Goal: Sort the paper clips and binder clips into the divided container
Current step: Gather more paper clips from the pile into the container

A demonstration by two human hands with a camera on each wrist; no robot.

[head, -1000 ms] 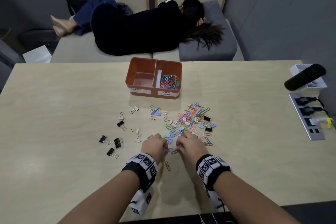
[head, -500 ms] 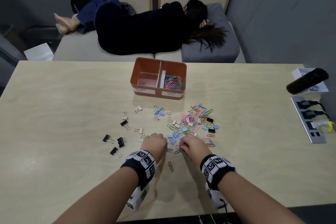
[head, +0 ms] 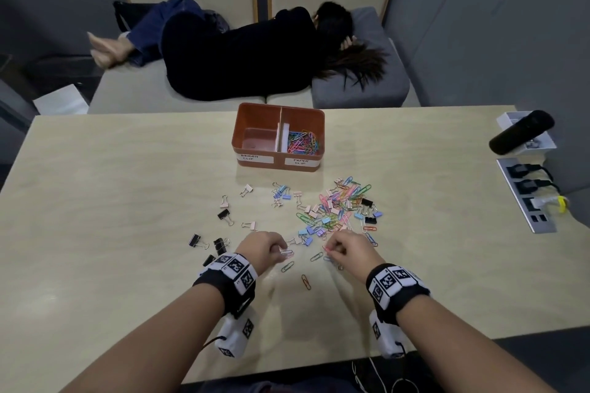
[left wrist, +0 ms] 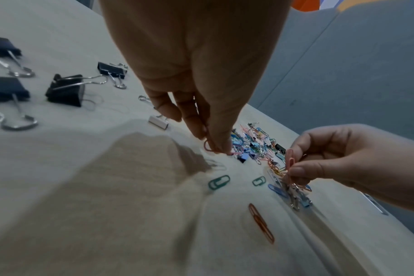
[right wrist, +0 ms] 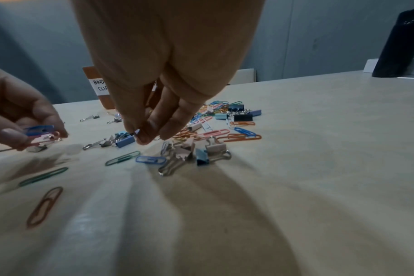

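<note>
Pinching a small bundle of pink and blue wire paper clips (right wrist: 39, 135), the left hand (head: 263, 247) hovers just above the pale wooden worktop (head: 127, 201), its grip clamped on the bundle between thumb and fingertips. The right hand (head: 348, 249) sits just to the right, its grip likewise clamped, thumb and forefinger closed on a few pink and orange paper clips (left wrist: 288, 164) lifted from the near edge of the mixed pile of coloured paper clips and small binder clips (head: 338, 210). Two green paper clips (head: 287, 266) and one orange paper clip (head: 306, 281) lie loose on the worktop between the hands. Black binder clips (head: 220, 244) lie scattered to the left of the left hand. The orange divided plastic container (head: 277, 164) stands far of the pile; its right compartment, labelled PAPER CLIP, holds coloured paper clips (head: 301, 143), and its left compartment is labelled BINDER CLIP.
</note>
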